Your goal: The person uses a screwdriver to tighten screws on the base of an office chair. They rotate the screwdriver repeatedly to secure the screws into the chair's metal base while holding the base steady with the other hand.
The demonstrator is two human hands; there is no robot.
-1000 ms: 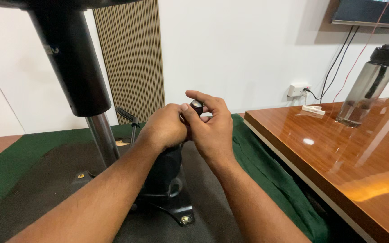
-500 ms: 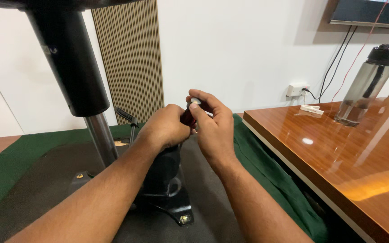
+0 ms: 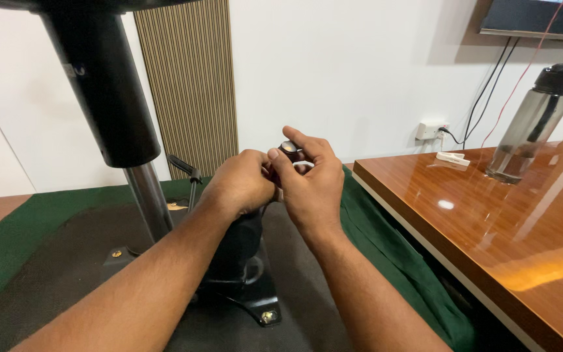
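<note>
We see both hands meeting above a black cylindrical part [image 3: 239, 244] that stands on a black metal base plate [image 3: 262, 306]. The left hand [image 3: 242, 182] is curled closed, its fingers against the right hand. The right hand [image 3: 307, 186] has its fingers pinched on a small dark knob [image 3: 289, 148] (its exact shape is too small to tell), held just above the cylindrical part. All this sits on an upturned dark surface [image 3: 66, 261] over a green cloth [image 3: 386, 241]. At the right, the wooden desk [image 3: 490, 221] carries a clear water bottle [image 3: 529, 124] near its far edge.
</note>
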